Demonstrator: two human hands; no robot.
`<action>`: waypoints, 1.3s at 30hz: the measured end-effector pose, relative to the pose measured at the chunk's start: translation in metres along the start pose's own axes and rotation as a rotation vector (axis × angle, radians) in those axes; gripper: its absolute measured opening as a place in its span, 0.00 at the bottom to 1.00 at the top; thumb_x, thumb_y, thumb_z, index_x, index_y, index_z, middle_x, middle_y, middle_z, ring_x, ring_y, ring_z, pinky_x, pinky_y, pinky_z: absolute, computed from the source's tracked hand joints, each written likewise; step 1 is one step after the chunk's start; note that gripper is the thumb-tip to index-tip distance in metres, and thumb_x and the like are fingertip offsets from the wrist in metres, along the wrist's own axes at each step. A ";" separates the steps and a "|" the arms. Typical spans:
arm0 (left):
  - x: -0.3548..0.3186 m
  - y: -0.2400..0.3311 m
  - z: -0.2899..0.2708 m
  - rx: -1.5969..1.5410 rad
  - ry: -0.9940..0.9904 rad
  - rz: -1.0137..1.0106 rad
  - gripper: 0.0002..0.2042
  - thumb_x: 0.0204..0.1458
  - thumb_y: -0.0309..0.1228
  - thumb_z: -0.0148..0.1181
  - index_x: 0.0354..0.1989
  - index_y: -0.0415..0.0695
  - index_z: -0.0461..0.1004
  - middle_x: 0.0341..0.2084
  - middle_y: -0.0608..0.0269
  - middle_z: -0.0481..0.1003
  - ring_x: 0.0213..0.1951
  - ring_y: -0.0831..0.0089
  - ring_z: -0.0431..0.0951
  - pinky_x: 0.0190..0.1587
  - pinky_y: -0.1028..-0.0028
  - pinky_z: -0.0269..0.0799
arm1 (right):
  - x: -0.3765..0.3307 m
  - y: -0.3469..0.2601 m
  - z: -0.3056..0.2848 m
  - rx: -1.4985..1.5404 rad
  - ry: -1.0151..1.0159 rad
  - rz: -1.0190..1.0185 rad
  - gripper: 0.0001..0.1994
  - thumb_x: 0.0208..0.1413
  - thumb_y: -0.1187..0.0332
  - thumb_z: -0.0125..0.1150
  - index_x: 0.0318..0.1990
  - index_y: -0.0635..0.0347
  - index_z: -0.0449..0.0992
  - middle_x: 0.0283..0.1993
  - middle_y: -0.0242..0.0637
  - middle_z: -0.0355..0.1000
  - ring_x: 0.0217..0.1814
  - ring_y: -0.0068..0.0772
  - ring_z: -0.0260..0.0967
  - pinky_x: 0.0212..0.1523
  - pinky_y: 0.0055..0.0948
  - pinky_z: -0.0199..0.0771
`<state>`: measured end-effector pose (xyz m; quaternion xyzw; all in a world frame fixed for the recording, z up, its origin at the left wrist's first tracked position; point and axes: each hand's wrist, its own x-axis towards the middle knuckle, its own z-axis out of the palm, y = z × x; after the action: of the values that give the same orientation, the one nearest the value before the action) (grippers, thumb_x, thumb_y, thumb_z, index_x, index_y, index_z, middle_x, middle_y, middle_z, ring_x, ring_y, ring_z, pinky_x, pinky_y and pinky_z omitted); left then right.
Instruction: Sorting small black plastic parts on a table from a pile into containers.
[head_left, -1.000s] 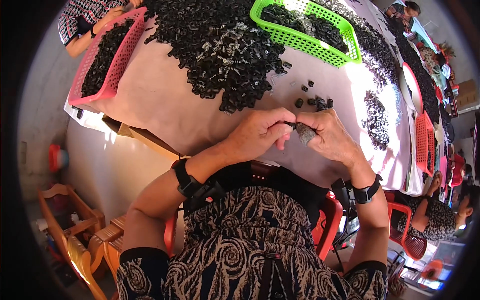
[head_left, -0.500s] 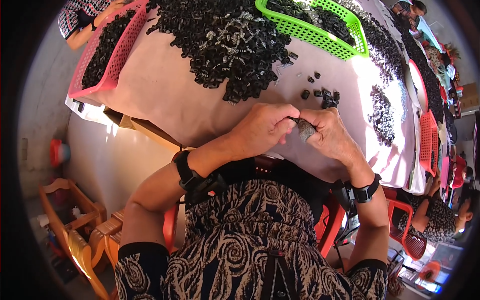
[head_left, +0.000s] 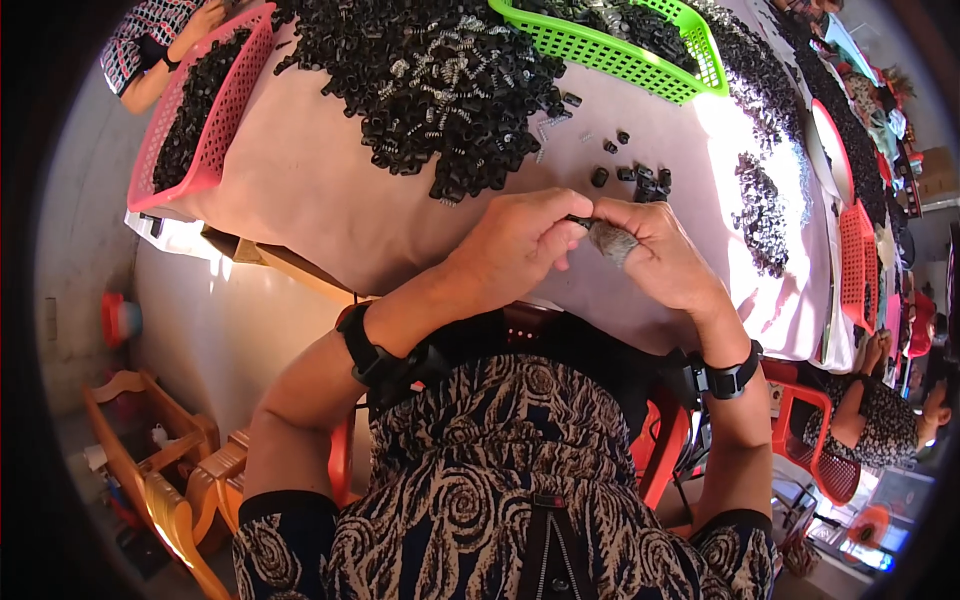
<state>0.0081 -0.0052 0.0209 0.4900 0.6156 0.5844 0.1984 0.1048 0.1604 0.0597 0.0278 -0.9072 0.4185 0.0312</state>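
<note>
My left hand (head_left: 522,240) and my right hand (head_left: 660,255) meet fingertip to fingertip just above the near edge of the pale table (head_left: 330,195). Together they pinch a small black part (head_left: 582,221); a grey wrapped fingertip on my right hand presses against it. A big heap of small black parts and metal springs (head_left: 430,85) lies straight ahead. A few loose black pieces (head_left: 640,178) sit just beyond my right hand. Both wrists wear black bands.
A green basket (head_left: 640,75) of black parts stands at the far right, a pink basket (head_left: 215,140) at the far left beside another person's arm (head_left: 160,60). More black piles (head_left: 765,215) and red trays (head_left: 860,265) run down the right. Orange chairs stand lower left.
My hands stay pinched together on the small part. The view has tilted down slightly, so the table and heap sit higher in the picture.
</note>
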 end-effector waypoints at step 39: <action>0.001 -0.016 -0.003 -0.527 0.113 -0.220 0.09 0.53 0.20 0.54 0.43 0.40 0.72 0.32 0.69 0.70 0.32 0.82 0.71 0.34 0.79 0.70 | 0.073 0.007 -0.130 0.827 0.450 0.556 0.27 0.57 0.39 0.44 0.29 0.57 0.68 0.16 0.16 0.46 0.13 0.11 0.36 0.12 0.15 0.34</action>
<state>-0.0012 -0.0037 0.0070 0.3185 0.5021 0.7257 0.3462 0.0360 0.2619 0.1443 -0.2933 -0.6110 0.7286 0.0990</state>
